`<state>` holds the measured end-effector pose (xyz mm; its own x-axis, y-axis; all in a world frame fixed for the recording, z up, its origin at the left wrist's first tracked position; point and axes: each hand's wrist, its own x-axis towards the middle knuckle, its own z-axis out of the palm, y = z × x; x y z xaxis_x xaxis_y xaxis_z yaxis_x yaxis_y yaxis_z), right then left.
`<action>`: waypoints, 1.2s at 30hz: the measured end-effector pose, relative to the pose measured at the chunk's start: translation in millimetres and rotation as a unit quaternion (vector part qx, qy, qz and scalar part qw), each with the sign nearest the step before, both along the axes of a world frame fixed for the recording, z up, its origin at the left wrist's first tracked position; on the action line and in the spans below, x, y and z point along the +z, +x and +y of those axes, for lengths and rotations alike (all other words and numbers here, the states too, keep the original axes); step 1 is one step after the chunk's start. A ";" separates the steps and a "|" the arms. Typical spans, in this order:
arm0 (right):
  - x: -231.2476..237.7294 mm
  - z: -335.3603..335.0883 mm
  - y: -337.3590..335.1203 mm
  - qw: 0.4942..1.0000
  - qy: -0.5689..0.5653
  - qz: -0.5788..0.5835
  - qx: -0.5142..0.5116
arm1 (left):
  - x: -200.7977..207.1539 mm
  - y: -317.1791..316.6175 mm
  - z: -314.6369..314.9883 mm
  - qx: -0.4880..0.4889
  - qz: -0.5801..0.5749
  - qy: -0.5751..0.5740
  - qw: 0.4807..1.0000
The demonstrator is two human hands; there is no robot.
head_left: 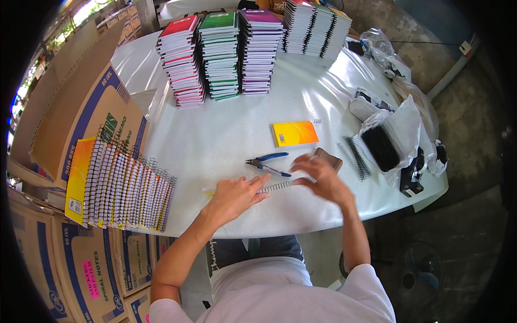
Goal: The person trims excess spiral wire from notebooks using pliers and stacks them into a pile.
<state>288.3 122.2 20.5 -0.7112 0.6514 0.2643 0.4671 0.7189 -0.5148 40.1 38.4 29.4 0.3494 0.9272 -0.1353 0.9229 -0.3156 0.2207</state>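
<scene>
My left hand lies nearly flat at the near edge of the table, fingers stretched over the left end of a dark wire spiral coil. A small pale and yellow edge shows left of that hand; the rest is hidden under it. At the coil's other end hovers my right hand, slightly blurred, thumb and fingers apart, the thumb close to the wire. Blue-handled cutting pliers rest just beyond the coil. A brown flat block sits partly behind my right fingers. Farther off lies a yellow-orange spiral notepad.
Spiral notepads stand in a row at the left, beside an open carton. Tall stacks of red, green and purple notebooks stand at the back. Black coils in plastic wrap lie on the right.
</scene>
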 end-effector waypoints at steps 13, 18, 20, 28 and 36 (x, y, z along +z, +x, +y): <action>9.0 37.9 -19.9 0.909 -0.379 -0.001 0.174 | -24.4 -31.9 -11.0 0.053 -0.050 0.168 0.983; -10.5 51.5 -30.3 0.866 -0.420 0.093 0.256 | -17.9 -30.4 -5.9 0.094 -0.027 0.076 0.992; -6.1 49.3 -38.5 0.914 -0.359 -0.006 0.187 | -18.9 -33.1 -3.0 0.090 -0.030 0.065 0.993; -5.9 53.3 -43.6 0.891 -0.421 0.058 0.159 | -15.6 -36.9 11.4 0.100 -0.054 0.035 0.993; -22.9 67.6 -44.6 0.844 -0.447 0.144 0.257 | -7.9 -39.3 15.2 0.095 -0.015 0.070 0.993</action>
